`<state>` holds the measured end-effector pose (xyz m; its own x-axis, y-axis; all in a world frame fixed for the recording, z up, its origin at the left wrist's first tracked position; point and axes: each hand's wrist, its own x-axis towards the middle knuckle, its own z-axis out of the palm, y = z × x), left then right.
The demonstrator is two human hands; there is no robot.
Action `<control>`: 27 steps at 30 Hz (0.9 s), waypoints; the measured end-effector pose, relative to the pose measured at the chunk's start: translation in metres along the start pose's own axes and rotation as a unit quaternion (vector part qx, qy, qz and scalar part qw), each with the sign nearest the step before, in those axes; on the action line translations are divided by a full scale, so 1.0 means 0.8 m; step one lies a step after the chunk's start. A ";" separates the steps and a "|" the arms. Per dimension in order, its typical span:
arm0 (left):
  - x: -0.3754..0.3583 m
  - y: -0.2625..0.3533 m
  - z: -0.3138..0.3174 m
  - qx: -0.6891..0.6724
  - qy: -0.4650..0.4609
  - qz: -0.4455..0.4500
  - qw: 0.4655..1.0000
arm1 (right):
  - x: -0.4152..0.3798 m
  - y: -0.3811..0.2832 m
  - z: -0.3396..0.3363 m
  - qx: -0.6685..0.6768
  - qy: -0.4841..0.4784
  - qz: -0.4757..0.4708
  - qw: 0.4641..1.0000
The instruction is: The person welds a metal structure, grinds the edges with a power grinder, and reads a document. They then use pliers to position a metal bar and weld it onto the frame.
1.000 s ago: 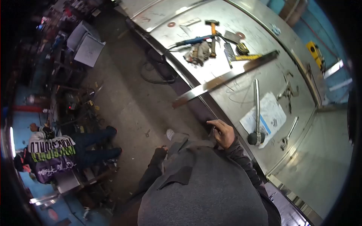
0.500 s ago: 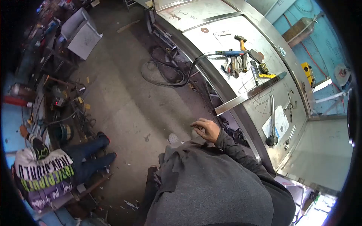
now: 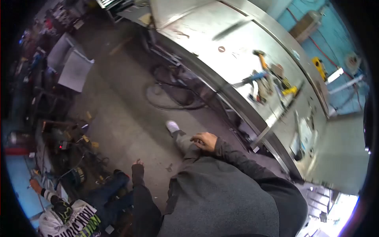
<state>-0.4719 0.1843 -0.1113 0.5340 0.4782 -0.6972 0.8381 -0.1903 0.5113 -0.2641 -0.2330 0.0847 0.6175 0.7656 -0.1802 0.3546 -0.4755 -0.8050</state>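
Note:
My right hand (image 3: 204,141) hangs above my grey trouser leg, its fingers loosely bent and apart, with nothing visible in them. Lower on the left, my left hand (image 3: 138,162) shows only a little beyond its dark sleeve; its fingers are small and blurred. Neither hand touches the metal bench (image 3: 185,39). On that bench lie a hammer (image 3: 260,58), a blue-handled tool (image 3: 254,77), a yellow square (image 3: 290,91) and a long metal strip (image 3: 272,120) reaching over the edge.
A seated co-worker (image 3: 67,217) is at the lower left, beside equipment and cables. A coiled hose (image 3: 173,106) lies along the bench's foot. My shoe (image 3: 172,126) is on the floor (image 3: 122,134). A pale metal box (image 3: 77,69) stands at the upper left.
The view has shifted, and the bench tools appear lower and blurrier. My left hand has come into view. My shoe and leg reach further forward; my right hand remains in front of my body.

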 end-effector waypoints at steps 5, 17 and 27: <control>0.045 0.096 -0.070 -0.245 0.100 0.002 0.964 | 0.140 0.016 -0.005 -0.062 -0.047 0.016 0.997; 0.241 0.001 -0.111 0.049 -0.156 -0.108 0.981 | 0.349 0.013 -0.113 -0.092 0.094 0.131 0.983; 0.603 0.234 -0.334 0.429 -0.207 0.241 0.846 | 0.218 -0.024 0.022 -0.003 0.369 0.427 0.826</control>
<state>-0.0877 0.6085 -0.2178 0.6812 -0.1394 -0.7187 0.1906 -0.9141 0.3579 -0.1757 -0.0831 0.0591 0.9027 -0.3214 -0.2861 -0.4296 -0.7092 -0.5589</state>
